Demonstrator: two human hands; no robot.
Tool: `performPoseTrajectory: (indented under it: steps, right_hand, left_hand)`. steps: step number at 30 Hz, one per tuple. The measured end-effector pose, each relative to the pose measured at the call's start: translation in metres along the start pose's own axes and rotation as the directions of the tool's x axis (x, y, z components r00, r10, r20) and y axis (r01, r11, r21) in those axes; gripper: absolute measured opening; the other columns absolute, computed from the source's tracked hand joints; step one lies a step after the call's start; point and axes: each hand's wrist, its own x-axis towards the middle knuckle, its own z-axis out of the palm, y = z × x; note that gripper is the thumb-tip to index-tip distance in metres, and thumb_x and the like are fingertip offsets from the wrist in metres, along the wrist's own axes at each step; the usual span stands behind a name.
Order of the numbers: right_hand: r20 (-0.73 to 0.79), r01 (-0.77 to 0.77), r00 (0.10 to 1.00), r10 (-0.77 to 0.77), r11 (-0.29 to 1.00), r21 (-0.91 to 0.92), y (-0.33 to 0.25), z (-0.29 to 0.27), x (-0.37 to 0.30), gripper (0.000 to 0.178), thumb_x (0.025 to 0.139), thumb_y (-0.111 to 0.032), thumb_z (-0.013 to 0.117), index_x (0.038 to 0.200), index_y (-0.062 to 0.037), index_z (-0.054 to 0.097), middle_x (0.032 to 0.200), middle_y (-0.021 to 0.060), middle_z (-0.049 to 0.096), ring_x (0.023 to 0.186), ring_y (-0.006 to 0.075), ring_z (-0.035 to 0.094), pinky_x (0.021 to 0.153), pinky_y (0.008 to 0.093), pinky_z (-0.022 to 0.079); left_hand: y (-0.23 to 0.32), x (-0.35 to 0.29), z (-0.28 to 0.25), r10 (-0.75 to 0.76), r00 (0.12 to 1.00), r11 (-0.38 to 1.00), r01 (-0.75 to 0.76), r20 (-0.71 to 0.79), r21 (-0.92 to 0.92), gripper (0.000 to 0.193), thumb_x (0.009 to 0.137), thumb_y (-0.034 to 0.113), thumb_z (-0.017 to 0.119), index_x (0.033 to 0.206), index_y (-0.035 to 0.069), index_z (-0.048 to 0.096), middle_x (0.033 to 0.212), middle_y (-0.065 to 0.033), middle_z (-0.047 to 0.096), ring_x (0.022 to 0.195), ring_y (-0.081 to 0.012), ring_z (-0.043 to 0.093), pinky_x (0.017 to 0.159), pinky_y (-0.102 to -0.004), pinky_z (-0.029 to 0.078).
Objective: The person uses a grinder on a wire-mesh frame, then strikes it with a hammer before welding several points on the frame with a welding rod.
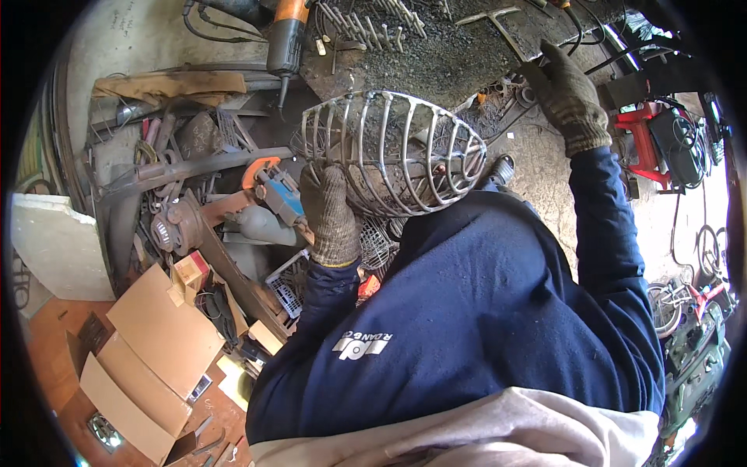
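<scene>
My left hand [330,210], in a brown knitted work glove, is closed on the near left side of a metal cage [387,156] made of curved, welded bars. The cage is rounded and narrows toward its right end. It sits in front of my body, below the bench edge. My right hand [568,93], in a matching glove, is raised at the right of the bench. Its fingers close round the handle end of a chipping hammer [507,36], whose T-shaped head reaches over the bench; part of the grip is hidden by the glove.
The dark, gritty bench [436,66] carries several metal pins [373,31]. An orange and grey power tool [288,43] hangs at its left edge. Scrap metal and a blue clamp-like tool [280,198] crowd the left, above cardboard boxes [167,342]. A red-framed machine [642,144] and cables stand right.
</scene>
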Motion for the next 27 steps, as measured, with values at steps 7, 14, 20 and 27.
performPoseTrajectory:
  steps: [7, 14, 20, 27]
  right_hand:
    - [-0.113, -0.102, 0.987, 0.117, 0.986, 0.129, 0.021, -0.021, -0.008, 0.065, 0.086, -0.053, 0.065, 0.133, -0.0093, 0.055, 0.118, 0.0148, 0.066, 0.110, 0.0273, 0.064, 0.094, 0.0380, 0.048]
    - [-0.216, -0.107, 0.959, 0.182, 0.942, 0.320, 0.071, -0.005, -0.006, 0.064, 0.086, -0.051, 0.068, 0.130, -0.0046, 0.058, 0.121, 0.0165, 0.065, 0.112, 0.0260, 0.062, 0.097, 0.0364, 0.047]
    - [-0.279, -0.084, 0.925, 0.258, 0.854, 0.513, 0.093, -0.018, -0.001, 0.067, 0.087, -0.049, 0.068, 0.130, 0.0004, 0.056, 0.124, 0.0201, 0.062, 0.115, 0.0274, 0.060, 0.099, 0.0367, 0.045]
    - [-0.451, -0.153, 0.770, 0.451, 0.818, 0.555, 0.173, -0.053, 0.052, 0.070, 0.084, -0.053, 0.067, 0.127, 0.0021, 0.057, 0.126, 0.0226, 0.061, 0.119, 0.0354, 0.057, 0.101, 0.0382, 0.043]
  left_hand:
    - [-0.004, -0.005, 0.001, 0.030, 0.997, 0.999, -0.031, -0.078, -0.014, 0.050, 0.099, 0.035, 0.056, 0.137, 0.006, 0.044, 0.127, -0.0078, 0.054, 0.111, -0.0180, 0.055, 0.093, -0.0337, 0.049]
    - [-0.007, 0.000, 0.001, 0.061, 0.987, 0.995, -0.071, -0.152, -0.065, 0.036, 0.091, 0.026, 0.062, 0.116, 0.006, 0.046, 0.102, -0.0024, 0.053, 0.089, -0.0121, 0.056, 0.073, -0.0280, 0.050]
    - [-0.023, 0.006, -0.023, 0.200, 0.965, 0.882, -0.103, -0.167, 0.460, 0.029, 0.092, 0.021, 0.060, 0.113, 0.003, 0.051, 0.102, -0.0037, 0.056, 0.088, -0.0155, 0.057, 0.077, -0.0321, 0.050]
    - [-0.070, 0.011, -0.049, 0.380, 0.901, 0.760, -0.173, -0.211, 0.627, 0.042, 0.098, 0.032, 0.052, 0.125, 0.000, 0.057, 0.126, -0.0090, 0.056, 0.117, -0.0200, 0.054, 0.098, -0.0385, 0.046]
